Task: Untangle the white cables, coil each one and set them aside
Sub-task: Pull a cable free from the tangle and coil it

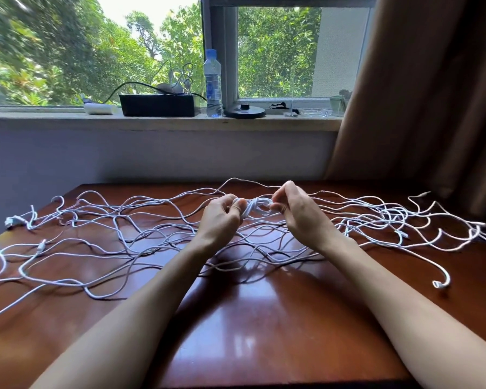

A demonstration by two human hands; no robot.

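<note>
Forearms at lower centre, stretched over glossy wooden table point(264, 318). Centre frame: left hand point(222, 217) curled, gripping small cable bundle point(257, 206); right hand point(300, 214) just beside it, fingertips pinching same bundle from right side. Bundle held between both hands. Loose white cables point(124, 234) sprawled in tangle across far half of table, left edge to right edge. Upper frame: windowsill point(68, 122) with black box point(156, 105) and water bottle point(212, 82); brown curtain point(418, 94) at upper right.

Glossy reddish wooden table point(264, 332) against a pale wall point(152, 158); above, windowsill point(152, 123) with water bottle point(212, 80) and black box point(157, 105); brown curtain point(418, 94) at right, sunlit trees point(68, 51) outside.
</note>
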